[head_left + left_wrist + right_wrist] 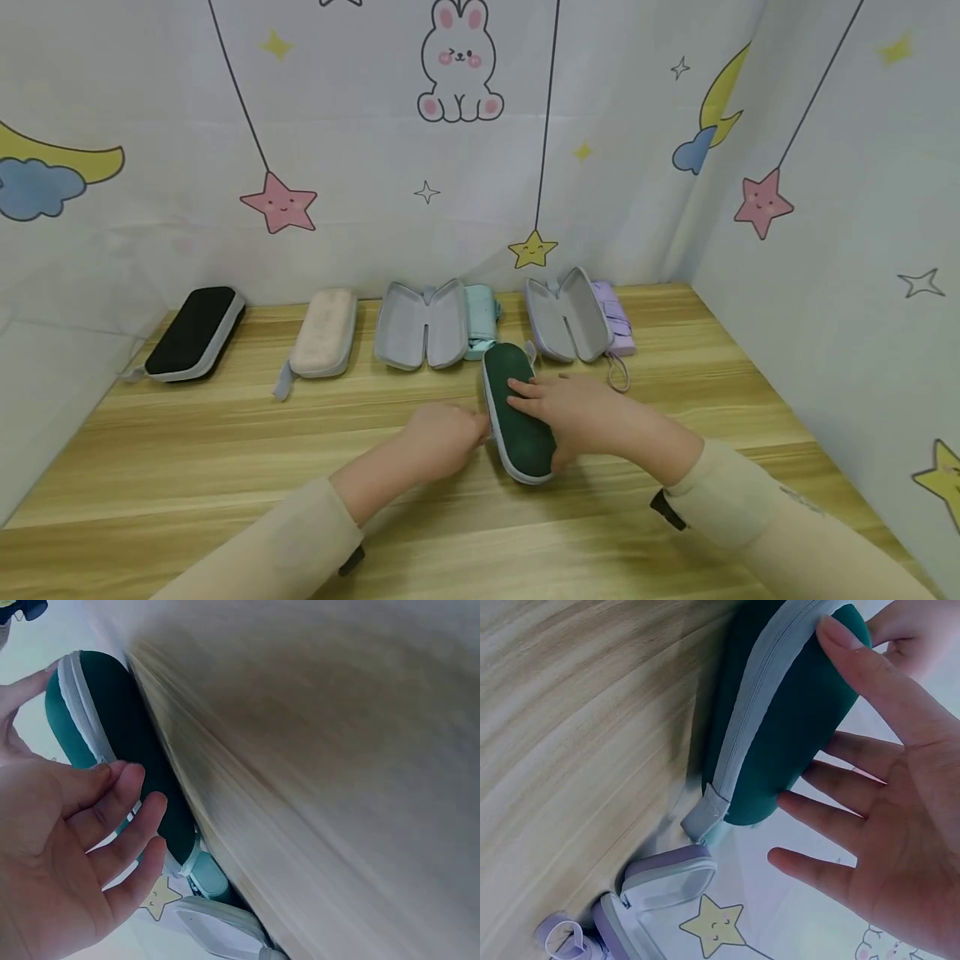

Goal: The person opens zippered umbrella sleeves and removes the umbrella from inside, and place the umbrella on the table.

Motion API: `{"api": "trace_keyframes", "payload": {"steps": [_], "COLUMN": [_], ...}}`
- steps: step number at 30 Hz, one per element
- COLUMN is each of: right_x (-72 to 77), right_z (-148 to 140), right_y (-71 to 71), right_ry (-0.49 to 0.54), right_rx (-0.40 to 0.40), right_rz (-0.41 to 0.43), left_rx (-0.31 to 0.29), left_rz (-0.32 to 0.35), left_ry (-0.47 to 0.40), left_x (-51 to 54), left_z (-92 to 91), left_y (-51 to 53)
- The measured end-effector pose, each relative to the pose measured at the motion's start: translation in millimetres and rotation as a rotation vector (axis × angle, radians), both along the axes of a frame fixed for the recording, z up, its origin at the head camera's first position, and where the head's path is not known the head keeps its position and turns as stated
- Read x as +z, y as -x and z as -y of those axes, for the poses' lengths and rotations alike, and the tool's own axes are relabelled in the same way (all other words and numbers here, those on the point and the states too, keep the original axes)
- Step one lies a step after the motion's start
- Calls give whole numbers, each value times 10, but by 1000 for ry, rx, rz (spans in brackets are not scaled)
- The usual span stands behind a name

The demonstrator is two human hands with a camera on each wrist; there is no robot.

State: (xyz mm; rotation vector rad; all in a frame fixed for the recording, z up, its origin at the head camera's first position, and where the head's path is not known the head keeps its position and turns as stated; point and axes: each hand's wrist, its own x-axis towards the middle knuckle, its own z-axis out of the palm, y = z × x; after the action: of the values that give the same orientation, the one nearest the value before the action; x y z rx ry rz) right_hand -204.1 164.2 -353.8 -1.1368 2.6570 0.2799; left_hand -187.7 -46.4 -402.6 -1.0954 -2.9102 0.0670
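Dk green, smooth-surfaced: zip case (517,437), lying on the wood-grain table (225,508), a bit R of ctr, b/w far & near edges. Long axis runs away from the person, near end angled slightly toward the table's R edge. Pale grey zip band (79,705) runs round its side; grey fabric tab (705,812) at the far end.

L hand (444,437) at the case's L side: thumb + forefinger pinching the zip pull (103,759), mostly hidden b/w the tips; other fingers loosely bent, off to the side.

R hand (573,412) over the case from the R: fingers spread, tips on the green top, thumb down near the near end, touching the zip band per the R wrist view.

Just past the case's far end, nr the table's far edge: aqua folded bundle (481,321), beside an opened case (422,325) w/ grey lining showing. To the R, another opened case (570,317), purple outside, grey inside, w/ a purple folded bundle (613,317) against it; its cord loop (618,373) lies on the table.

Farther L along the far edge: cream case (324,333), closed, tab toward the near edge; then black case (197,333), closed, by the far L corner.

Behind: white cloth (360,167) w/ rabbit, stars, moons. Both sleeves (750,500) pale, w/ black bits at the cuffs.
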Motion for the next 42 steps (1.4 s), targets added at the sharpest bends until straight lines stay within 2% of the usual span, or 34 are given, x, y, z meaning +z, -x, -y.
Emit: {"api": "trace_keyframes", "payload": {"steps": [6, 14, 19, 22, 31, 39, 42], "right_x": [3, 0, -8, -1, -5, -27, -38], "right_z": [54, 129, 145, 149, 158, 151, 144], "right_y": [32, 45, 46, 40, 47, 59, 64], "right_ry": [24, 19, 15, 14, -4, 17, 24], "right_rx": [-21, -42, -57, -63, -44, -16, -9], "right_rz": [-16, -16, -13, -7, -25, -30, -32], "left_rx": [-57, -89, -115, -132, -179, -163, -130], "left_rz": [-50, -20, 23, 39, 20, 16, 66], "left_ry": [-10, 1, 27, 13, -7, -27, -68], "left_x": [45, 59, 83, 76, 33, 43, 32], "left_z": [69, 112, 70, 44, -85, -174, -169], "left_y": [-136, -260, -298, -311, -366, -404, -392]}}
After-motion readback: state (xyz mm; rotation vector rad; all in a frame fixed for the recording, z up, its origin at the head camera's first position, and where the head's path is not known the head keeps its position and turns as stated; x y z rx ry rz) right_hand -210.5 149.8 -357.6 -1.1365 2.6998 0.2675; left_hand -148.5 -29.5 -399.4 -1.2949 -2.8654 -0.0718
